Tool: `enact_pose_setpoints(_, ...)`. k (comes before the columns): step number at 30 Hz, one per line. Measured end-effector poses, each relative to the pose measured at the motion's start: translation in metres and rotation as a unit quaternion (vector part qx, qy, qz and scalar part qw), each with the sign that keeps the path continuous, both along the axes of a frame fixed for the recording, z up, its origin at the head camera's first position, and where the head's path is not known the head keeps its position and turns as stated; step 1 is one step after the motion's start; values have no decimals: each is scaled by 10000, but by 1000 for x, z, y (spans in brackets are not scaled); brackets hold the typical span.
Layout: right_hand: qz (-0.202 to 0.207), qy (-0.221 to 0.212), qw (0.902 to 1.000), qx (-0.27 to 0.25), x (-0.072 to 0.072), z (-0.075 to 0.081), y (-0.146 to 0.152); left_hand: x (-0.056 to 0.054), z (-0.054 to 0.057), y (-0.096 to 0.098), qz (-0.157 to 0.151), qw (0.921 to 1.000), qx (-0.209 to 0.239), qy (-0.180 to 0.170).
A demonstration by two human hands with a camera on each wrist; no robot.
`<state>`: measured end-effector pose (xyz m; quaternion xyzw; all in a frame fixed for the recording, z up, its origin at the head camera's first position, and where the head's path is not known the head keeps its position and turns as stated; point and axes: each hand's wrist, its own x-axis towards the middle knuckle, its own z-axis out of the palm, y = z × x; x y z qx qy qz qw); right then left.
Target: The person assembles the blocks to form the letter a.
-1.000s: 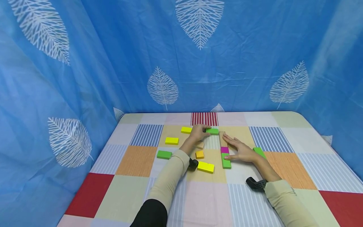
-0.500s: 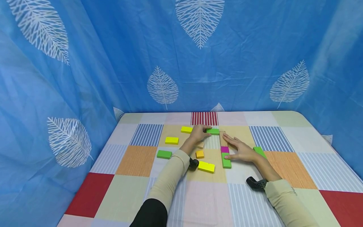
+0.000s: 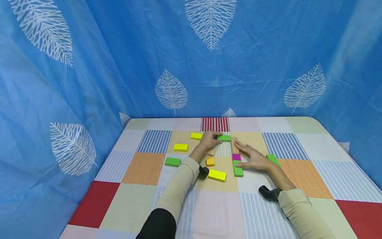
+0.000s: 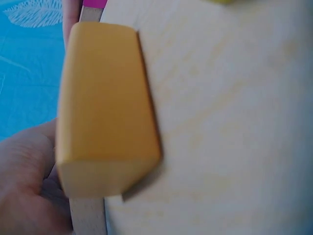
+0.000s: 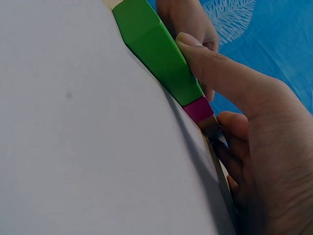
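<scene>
My left hand [image 3: 209,140] pinches one end of a green block [image 3: 224,138] at the far part of the table. The block's other end comes right up to the top of a column: a bare wooden block [image 3: 234,146], a magenta block [image 3: 236,157] and another green block [image 3: 238,170]. My right hand [image 3: 254,159] lies along the column's right side with extended fingers on the wooden block. Its thumb touches the near green block, also seen in the right wrist view [image 5: 151,49]. In the left wrist view an orange block [image 4: 107,98] partly covers my left hand [image 4: 24,181].
Yellow blocks [image 3: 180,147] [image 3: 196,136] and a green block [image 3: 172,162] lie to the left. Beneath my left wrist are a small wooden block [image 3: 210,152], the orange block [image 3: 210,162] and a yellow block [image 3: 217,175]. Another green block [image 3: 273,160] sits beyond my right wrist.
The green block in my left hand has shifted very slightly right, toward the wooden block. My right hand keeps its place.
</scene>
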<state>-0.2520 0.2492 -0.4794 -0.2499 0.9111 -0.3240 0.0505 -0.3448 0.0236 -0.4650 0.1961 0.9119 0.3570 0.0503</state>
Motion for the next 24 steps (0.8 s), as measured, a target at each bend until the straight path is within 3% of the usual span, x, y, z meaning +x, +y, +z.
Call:
enact_pose_setpoints(4,46,29,10000,-53,0,0,0,1,2,-2,-9,9998,215,-25)
enact_pose_setpoints(13,33,64,10000,-62,-2,-1,-1,7,17,-25,200,9899,1407,-28)
enact_pose_setpoints(20,35,85,10000,-29,-1,-1,-1,-6,21,-57,656,9873,1358,505)
enact_pose_setpoints(24,40,87,9999,-45,0,-2,0,-10,18,-77,825,9885,1220,340)
